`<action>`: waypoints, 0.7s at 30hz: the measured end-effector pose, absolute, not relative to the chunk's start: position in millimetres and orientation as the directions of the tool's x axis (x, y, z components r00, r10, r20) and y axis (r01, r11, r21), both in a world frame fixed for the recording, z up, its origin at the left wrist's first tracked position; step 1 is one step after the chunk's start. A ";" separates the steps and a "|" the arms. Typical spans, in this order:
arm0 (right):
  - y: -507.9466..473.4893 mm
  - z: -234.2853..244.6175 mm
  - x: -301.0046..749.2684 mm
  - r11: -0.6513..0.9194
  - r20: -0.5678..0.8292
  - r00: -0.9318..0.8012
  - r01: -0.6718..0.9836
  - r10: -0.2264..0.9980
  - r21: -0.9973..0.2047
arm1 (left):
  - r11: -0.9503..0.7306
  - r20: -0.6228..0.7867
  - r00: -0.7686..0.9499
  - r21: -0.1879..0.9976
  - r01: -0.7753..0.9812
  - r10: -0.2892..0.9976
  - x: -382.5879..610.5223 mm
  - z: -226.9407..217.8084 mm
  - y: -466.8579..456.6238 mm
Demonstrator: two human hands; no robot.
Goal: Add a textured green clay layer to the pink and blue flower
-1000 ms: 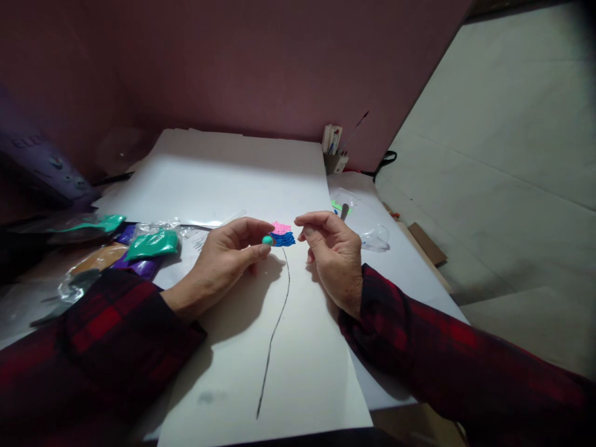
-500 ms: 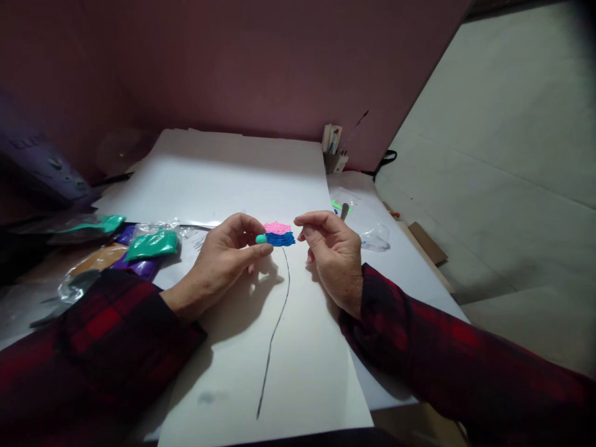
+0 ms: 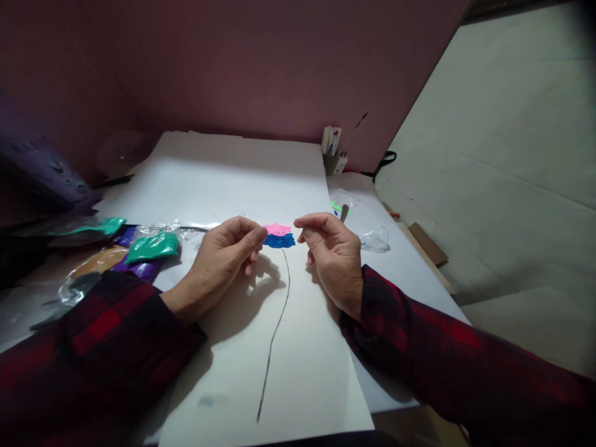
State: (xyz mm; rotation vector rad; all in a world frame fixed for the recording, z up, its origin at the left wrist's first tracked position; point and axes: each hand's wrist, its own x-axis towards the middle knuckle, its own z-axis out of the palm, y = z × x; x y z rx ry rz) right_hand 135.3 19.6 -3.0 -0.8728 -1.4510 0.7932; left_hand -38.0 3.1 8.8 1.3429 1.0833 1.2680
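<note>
My left hand [image 3: 228, 264] is closed in a pinch just left of the coloured patch. The small mint-green clay ball it showed a moment ago is now hidden between thumb and forefinger. On the white sheet [image 3: 307, 372] lies a pink textured clay patch [image 3: 278, 230] above a blue ridged clay band [image 3: 279, 240]. A dark drawn line [image 3: 278, 323] curves down from the band toward me. Right of the patch, my right hand [image 3: 333, 261] is closed, its thumb against curled fingers. What it holds, if anything, cannot be made out.
At left lie bags of green clay [image 3: 153, 246], purple clay [image 3: 142, 269] and orange-brown clay [image 3: 100, 259]. Large white sheets [image 3: 223, 174] cover the back. A pen holder [image 3: 334, 162] stands behind at right, with a clear plastic bag [image 3: 375, 238] nearer.
My left thumb has moved up against the forefinger, covering the mint-green ball that showed at the fingertips. The right hand has stayed nearly still.
</note>
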 end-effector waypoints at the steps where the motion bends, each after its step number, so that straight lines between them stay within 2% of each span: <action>1: 19.8 -3.1 135.2 0.485 0.485 -0.013 0.060 0.875 -0.873 | -0.142 0.141 0.061 0.990 0.021 0.988 -37.5 9.9 2.6; 4: 20.1 -3.5 134.9 0.487 0.487 -0.018 0.057 0.873 -0.872 | -0.144 0.142 0.040 0.987 0.068 0.989 -36.2 11.7 1.9; 11: 19.7 -3.5 134.8 0.487 0.488 -0.013 0.067 0.873 -0.871 | -0.159 0.160 0.024 0.987 -0.007 0.987 -38.0 8.8 3.9; 16: 18.9 -3.5 135.1 0.488 0.488 -0.015 0.059 0.873 -0.871 | -0.164 0.164 0.015 0.982 0.092 0.986 -36.2 11.1 2.3; 21: 19.1 -3.2 134.9 0.488 0.489 -0.015 0.077 0.872 -0.869 | -0.192 0.193 -0.025 0.981 0.025 0.981 -38.0 6.6 4.6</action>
